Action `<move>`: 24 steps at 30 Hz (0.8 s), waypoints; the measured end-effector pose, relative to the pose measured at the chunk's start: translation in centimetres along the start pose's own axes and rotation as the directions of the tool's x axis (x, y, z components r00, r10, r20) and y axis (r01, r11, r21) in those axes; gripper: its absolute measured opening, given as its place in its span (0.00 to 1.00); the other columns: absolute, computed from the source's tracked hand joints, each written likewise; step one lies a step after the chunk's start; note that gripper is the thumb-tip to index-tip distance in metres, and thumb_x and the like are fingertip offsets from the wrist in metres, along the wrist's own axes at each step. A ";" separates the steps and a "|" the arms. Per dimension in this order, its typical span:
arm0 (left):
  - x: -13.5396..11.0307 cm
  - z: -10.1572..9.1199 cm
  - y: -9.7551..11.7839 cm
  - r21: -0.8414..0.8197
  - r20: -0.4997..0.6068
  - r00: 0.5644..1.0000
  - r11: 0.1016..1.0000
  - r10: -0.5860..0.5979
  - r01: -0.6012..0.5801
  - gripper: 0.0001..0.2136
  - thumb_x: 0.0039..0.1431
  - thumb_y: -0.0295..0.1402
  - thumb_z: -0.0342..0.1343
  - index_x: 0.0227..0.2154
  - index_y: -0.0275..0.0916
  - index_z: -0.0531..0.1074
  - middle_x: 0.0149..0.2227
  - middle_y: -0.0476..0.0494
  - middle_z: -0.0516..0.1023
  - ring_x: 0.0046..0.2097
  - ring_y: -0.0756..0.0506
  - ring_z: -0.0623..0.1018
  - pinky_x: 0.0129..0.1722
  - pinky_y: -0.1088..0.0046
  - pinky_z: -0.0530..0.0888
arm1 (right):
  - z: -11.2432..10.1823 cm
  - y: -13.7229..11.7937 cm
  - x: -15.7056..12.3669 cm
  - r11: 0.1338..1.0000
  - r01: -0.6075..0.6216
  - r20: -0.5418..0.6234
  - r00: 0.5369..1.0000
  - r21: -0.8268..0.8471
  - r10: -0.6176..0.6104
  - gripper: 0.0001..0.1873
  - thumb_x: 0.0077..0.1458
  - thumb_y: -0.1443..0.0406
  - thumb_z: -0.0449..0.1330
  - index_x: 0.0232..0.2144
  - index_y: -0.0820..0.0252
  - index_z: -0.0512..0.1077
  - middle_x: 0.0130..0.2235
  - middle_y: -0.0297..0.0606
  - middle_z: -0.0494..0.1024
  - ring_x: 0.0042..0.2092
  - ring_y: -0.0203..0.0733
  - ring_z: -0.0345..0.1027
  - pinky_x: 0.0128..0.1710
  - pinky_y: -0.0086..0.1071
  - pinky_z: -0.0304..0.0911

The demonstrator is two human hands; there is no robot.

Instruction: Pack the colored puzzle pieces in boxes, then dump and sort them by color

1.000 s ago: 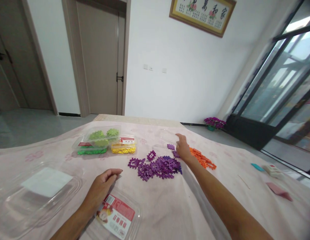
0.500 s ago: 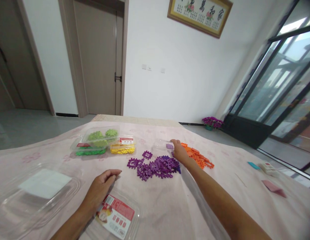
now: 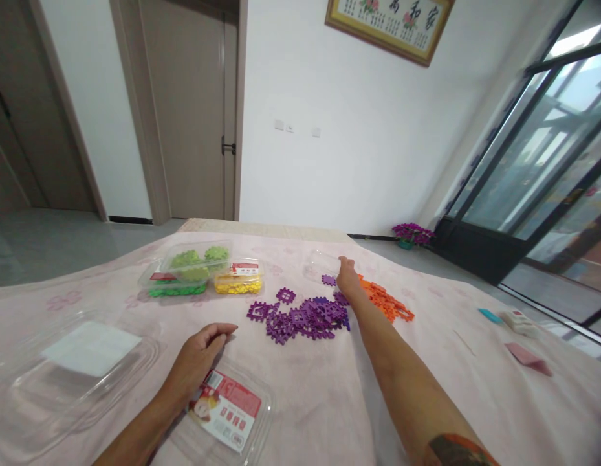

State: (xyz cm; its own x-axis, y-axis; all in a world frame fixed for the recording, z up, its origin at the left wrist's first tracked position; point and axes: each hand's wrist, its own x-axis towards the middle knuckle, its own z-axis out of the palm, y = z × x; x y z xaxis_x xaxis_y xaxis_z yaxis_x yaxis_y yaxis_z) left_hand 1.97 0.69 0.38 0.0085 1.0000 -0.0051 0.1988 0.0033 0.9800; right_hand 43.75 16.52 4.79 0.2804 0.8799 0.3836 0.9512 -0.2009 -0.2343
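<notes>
Right hand (image 3: 349,279) out beyond the middle of the table.
On the pale pink floral tablecloth (image 3: 310,401), I have the left hand (image 3: 200,353) loosely curled, nothing visible in it, by the clear plastic box with a red-and-white label (image 3: 229,408). The heap of purple notched plastic squares (image 3: 305,320) lies centrally, long axis left to right, pieces pointing every way. Past it, the small clear plastic box (image 3: 319,263), seemingly lying crosswise, meets the right fingers; I cannot tell whether they grip it. I'd pinch its edge lightly, forearm clear of the heap and the lone purple notched square (image 3: 328,279).
</notes>
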 end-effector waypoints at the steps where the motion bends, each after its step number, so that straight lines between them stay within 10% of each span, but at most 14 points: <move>1: 0.0 0.0 0.0 0.017 0.003 1.000 1.000 0.008 -0.008 0.21 0.50 0.46 0.58 0.42 0.39 0.81 0.46 0.39 0.84 0.50 0.38 0.80 0.56 0.62 0.71 | 0.4 0.0 -0.2 1.000 0.012 0.021 1.000 -0.010 -0.012 0.32 0.55 0.79 0.50 0.61 0.58 0.60 0.56 0.49 0.64 0.44 0.43 0.74 0.44 0.35 0.66; 17: -1.0 -0.3 1.8 0.251 0.123 0.972 0.942 0.199 -0.224 0.14 0.54 0.40 0.53 0.36 0.43 0.82 0.44 0.41 0.82 0.49 0.38 0.79 0.55 0.63 0.71 | -6.5 -0.8 -14.2 0.927 0.350 0.127 0.922 0.137 -0.367 0.30 0.52 0.80 0.50 0.56 0.57 0.63 0.54 0.45 0.67 0.50 0.43 0.70 0.49 0.33 0.67; 24: -5.0 2.3 5.8 0.389 0.357 0.907 0.846 0.225 -0.364 0.15 0.59 0.40 0.54 0.42 0.44 0.82 0.48 0.38 0.82 0.53 0.34 0.77 0.59 0.55 0.66 | -6.1 -3.9 -12.2 0.956 0.272 0.014 0.961 0.110 -0.275 0.38 0.47 0.82 0.48 0.60 0.56 0.60 0.59 0.47 0.64 0.52 0.46 0.69 0.52 0.36 0.68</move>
State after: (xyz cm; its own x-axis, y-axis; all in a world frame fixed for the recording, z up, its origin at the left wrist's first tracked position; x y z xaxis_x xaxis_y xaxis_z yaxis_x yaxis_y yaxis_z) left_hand 5.28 -4.30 5.61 0.4023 0.9039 0.1452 0.5465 -0.3643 0.7541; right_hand 37.45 3.98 6.50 0.0058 0.9070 0.4210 0.9714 0.0949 -0.2177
